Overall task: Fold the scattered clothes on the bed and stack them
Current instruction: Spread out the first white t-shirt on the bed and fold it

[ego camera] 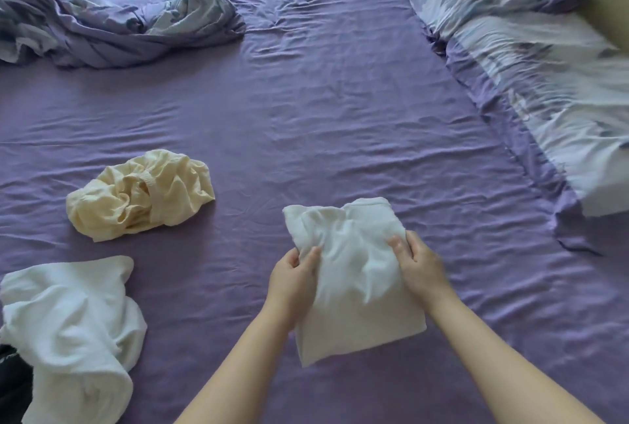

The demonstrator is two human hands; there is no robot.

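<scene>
Your L hand (292,268) & R hand (419,262) each pinch the folded white garment (354,273) w/ curled fingers, over the purple bed (340,124); cream garment (143,193) lies crumpled to the left.

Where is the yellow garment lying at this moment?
In the head view, the yellow garment lies crumpled on the purple sheet, left of centre, beyond the crumpled white garment and left of the folded white cloth held by both hands.

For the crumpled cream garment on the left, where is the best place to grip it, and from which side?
Probably the ribbed band showing at the top of the cream garment, pinched from above: it sits raised and exposed, while the rest is bunched in loose folds.
</scene>
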